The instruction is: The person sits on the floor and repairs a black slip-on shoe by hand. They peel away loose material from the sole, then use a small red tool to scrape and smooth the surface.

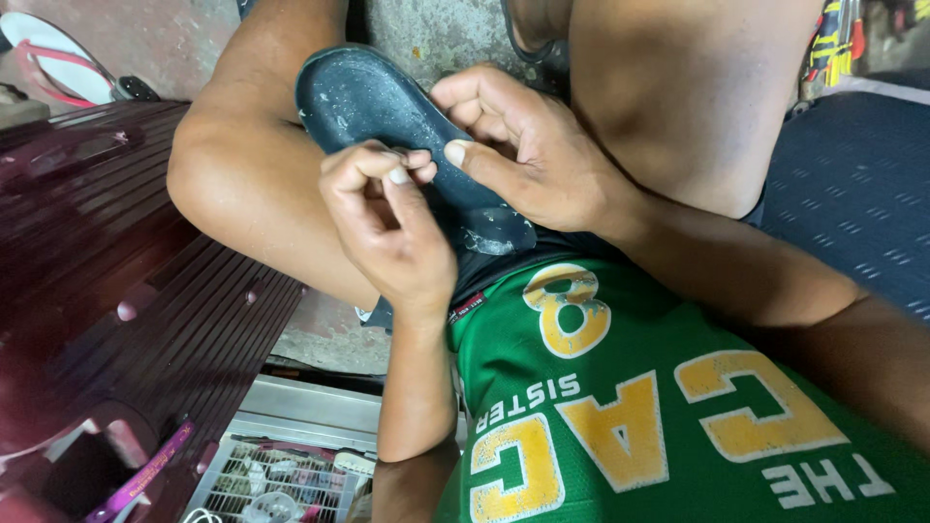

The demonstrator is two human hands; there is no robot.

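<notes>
Dark sole (387, 107) | both hands pinching its edge (fingers curled): left (387, 228), right (523, 145)

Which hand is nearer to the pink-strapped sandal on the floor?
The left. The left hand pinches the dark insole on the side toward the pink-strapped sandal; the right hand grips the insole's other edge, farther away.

Dark red slatted bench (145, 320), pale flip-flop (53, 58) on concrete floor (155, 39)

A: Where is the dark rubber insole (387, 116)?

B: Between the left hand (387, 228) and the right hand (528, 155), over the lap.

A: And left of the hands?

B: A maroon slatted plastic bench (145, 291); a white flip-flop (58, 58) lies beyond it.
</notes>
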